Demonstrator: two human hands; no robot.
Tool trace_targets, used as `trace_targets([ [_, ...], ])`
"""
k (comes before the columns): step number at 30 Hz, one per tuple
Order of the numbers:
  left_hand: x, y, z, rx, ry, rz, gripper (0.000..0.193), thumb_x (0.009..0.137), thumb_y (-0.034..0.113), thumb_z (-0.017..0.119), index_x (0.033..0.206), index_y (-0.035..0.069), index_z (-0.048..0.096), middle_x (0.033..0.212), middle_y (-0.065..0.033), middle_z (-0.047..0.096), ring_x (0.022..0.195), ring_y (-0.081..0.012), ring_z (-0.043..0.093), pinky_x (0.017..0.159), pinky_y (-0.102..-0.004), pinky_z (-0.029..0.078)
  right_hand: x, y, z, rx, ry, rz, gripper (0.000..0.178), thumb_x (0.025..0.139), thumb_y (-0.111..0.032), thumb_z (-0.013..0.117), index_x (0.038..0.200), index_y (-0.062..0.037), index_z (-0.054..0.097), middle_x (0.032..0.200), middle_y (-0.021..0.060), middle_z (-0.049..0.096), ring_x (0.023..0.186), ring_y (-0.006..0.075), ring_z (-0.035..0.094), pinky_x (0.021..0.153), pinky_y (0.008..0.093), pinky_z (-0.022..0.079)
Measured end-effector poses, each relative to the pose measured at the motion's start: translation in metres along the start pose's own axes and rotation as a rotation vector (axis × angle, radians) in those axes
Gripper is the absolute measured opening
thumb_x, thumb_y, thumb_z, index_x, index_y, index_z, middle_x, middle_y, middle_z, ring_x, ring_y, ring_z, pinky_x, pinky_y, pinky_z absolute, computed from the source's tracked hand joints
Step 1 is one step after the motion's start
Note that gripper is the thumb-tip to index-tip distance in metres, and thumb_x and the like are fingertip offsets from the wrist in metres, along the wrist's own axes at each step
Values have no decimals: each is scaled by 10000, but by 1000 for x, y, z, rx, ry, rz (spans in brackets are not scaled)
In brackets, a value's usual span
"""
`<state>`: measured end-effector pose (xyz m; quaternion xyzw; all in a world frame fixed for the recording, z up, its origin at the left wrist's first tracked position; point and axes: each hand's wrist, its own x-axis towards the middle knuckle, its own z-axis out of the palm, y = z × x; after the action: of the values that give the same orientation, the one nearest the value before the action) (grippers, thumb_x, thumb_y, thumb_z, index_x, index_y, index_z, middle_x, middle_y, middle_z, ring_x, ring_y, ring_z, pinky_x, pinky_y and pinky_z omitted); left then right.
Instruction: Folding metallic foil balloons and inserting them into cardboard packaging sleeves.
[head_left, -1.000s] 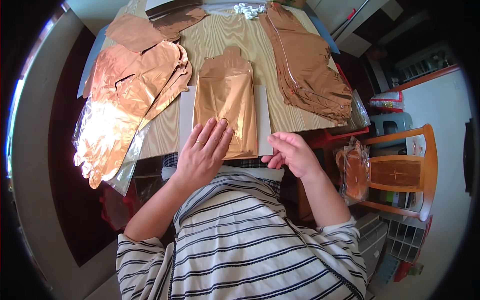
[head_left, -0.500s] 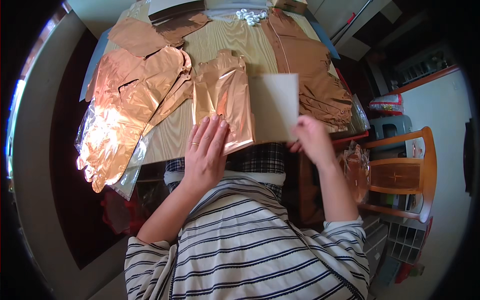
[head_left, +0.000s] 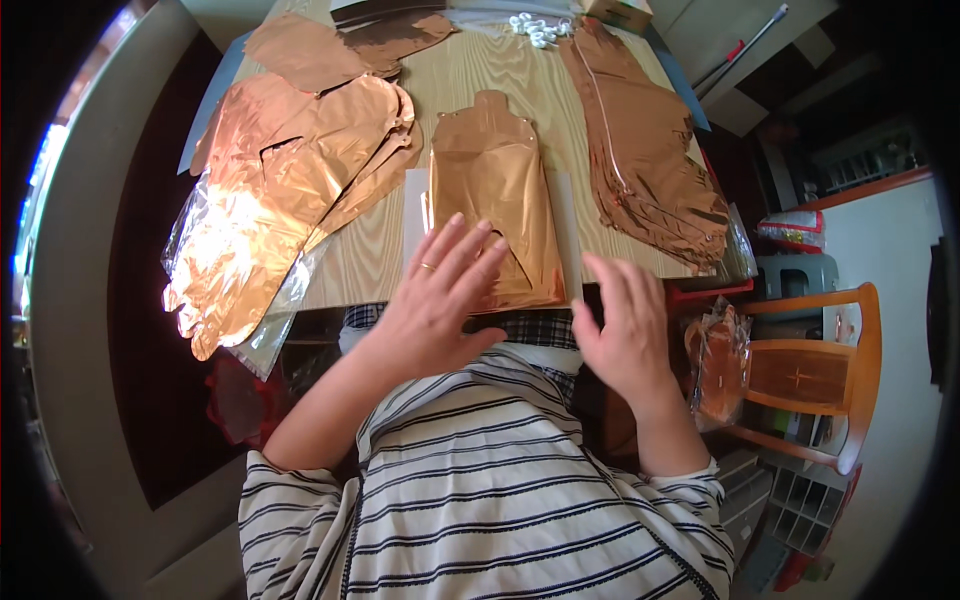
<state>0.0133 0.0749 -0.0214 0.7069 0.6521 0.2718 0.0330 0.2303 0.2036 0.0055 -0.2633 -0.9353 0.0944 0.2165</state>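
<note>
A flat copper foil balloon (head_left: 492, 205) lies on a white sheet (head_left: 568, 225) at the near edge of the wooden table (head_left: 500, 75). My left hand (head_left: 438, 300), fingers spread and wearing a ring, rests on the balloon's lower left part. Just off the table's near edge, to the right of the sheet, hovers my right hand (head_left: 625, 325), open and holding nothing.
A pile of copper foil balloons (head_left: 275, 190) with clear wrapping hangs over the table's left edge. Another stack of copper foil (head_left: 645, 150) lies along the right side. Small white pieces (head_left: 540, 28) sit at the far edge. A wooden chair (head_left: 810, 375) stands to the right.
My right hand had lifted the white sheet beside the balloon; it now lies flat under the balloon and the hand has let go and drawn back. My left hand stays on the balloon.
</note>
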Motion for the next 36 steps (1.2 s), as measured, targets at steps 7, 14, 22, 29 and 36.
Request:
trace_targets([
  [7, -15, -55, -24, -98, 22, -181, 665, 832, 184, 717, 1427, 22, 466, 1388, -222, 529, 1304, -389, 497, 1084, -458, 416, 6, -23, 48, 78, -60, -315, 550, 750, -213, 788, 1222, -7, 598, 1277, 181, 562, 1245, 343, 509, 1103, 499, 365],
  [14, -16, -51, -17, -65, 56, -97, 580, 801, 114, 698, 1351, 29, 537, 1281, -162, 608, 1216, -353, 552, 1028, -437, 447, 10, -22, 69, -28, 58, -466, 307, 854, -139, 655, 1126, 2, 661, 1139, 182, 659, 1109, 328, 618, 1028, 460, 464],
  [22, -12, -49, -23, -93, 12, -114, 544, 812, 147, 710, 1323, 33, 563, 1164, -137, 649, 1069, -336, 592, 938, -427, 476, 5, -23, 65, -48, 157, -478, 310, 882, -151, 654, 1154, -5, 682, 1140, 194, 679, 1089, 328, 644, 992, 454, 503],
  [29, -9, -51, -21, -76, 53, -69, 527, 812, 145, 719, 1308, 37, 577, 1121, -129, 662, 1036, -326, 608, 932, -428, 479, 7, -26, 71, -20, 106, -501, 376, 824, -250, 737, 1127, -30, 700, 1163, 154, 676, 1107, 306, 638, 1010, 448, 482],
  [36, -8, -49, -23, -34, 80, -7, 530, 782, 126, 734, 1289, 54, 598, 1220, -154, 622, 1121, -356, 587, 979, -453, 467, 4, -22, 76, 16, 80, -481, 388, 804, -206, 751, 1138, -17, 690, 1170, 158, 667, 1106, 306, 628, 998, 447, 479],
])
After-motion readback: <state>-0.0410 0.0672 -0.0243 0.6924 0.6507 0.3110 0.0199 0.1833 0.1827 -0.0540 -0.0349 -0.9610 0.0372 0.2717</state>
